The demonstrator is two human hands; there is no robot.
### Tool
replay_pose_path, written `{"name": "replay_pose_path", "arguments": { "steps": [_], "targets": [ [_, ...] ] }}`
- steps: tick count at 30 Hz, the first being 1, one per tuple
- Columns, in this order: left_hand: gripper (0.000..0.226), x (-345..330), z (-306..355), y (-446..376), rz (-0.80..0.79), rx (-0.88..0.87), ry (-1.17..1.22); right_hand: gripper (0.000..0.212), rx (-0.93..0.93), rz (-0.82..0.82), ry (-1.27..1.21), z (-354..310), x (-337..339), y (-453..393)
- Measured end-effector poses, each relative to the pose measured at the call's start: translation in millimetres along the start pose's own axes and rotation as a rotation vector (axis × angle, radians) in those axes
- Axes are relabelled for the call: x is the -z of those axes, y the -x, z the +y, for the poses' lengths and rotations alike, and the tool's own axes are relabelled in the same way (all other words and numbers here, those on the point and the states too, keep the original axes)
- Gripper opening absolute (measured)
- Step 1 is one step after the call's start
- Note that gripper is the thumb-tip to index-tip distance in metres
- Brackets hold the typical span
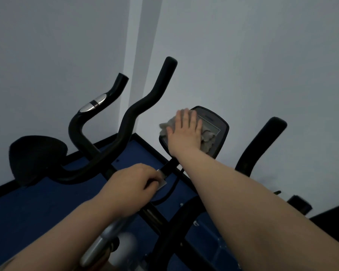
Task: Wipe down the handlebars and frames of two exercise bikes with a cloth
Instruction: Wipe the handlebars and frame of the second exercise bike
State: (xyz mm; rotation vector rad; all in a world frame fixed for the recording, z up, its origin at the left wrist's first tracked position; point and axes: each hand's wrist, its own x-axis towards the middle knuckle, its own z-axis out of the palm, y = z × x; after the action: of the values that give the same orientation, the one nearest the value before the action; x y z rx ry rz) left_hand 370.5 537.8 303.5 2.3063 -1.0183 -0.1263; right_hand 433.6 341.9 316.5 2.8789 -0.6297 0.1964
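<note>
My right hand (185,132) lies flat, fingers spread, pressing a grey cloth (206,138) against the black console (215,124) of the near exercise bike. My left hand (134,181) is closed around the bike's handlebar stem near a small silver plate (162,182). The near bike's black handlebar (141,106) curves up to the left of the console, and its other grip (262,143) rises on the right. A second bike's handlebar (98,104) with silver sensor pads stands further left. The near bike's frame (164,237) runs down between my arms.
A black saddle-shaped pad (35,157) sits at the far left. Blue floor mat (27,216) with a black border lies below. Pale walls (243,55) meet in a corner just behind the bikes. A silver post (98,249) rises at the bottom.
</note>
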Motion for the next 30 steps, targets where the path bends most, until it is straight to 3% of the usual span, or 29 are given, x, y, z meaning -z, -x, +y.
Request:
{"name": "replay_pose_path", "arguments": {
  "steps": [4,6,9,13,22,26,30],
  "targets": [
    [0.019,-1,2,9,0.187,0.082,0.111,0.069,0.175,-0.079,0.044,8,4,43],
    [0.014,-3,0,15,0.321,0.085,0.128,0.068,0.075,-0.068,0.046,15,19,56],
    [0.01,-2,0,17,0.43,-0.013,0.066,0.03,-0.123,-0.052,-0.04,18,44,69],
    [0.009,2,1,21,0.453,-0.036,0.046,0.025,-0.184,-0.198,-0.308,-4,62,88],
    [0.017,29,3,104,0.616,0.241,0.199,0.027,0.014,-0.05,-0.677,-48,84,191],
    [0.016,37,29,136,0.71,0.316,0.223,0.03,0.127,-0.058,-0.757,-48,90,241],
    [0.017,17,97,170,0.732,0.286,0.254,0.03,0.224,0.0,-0.924,-1,97,317]
  ]
}}
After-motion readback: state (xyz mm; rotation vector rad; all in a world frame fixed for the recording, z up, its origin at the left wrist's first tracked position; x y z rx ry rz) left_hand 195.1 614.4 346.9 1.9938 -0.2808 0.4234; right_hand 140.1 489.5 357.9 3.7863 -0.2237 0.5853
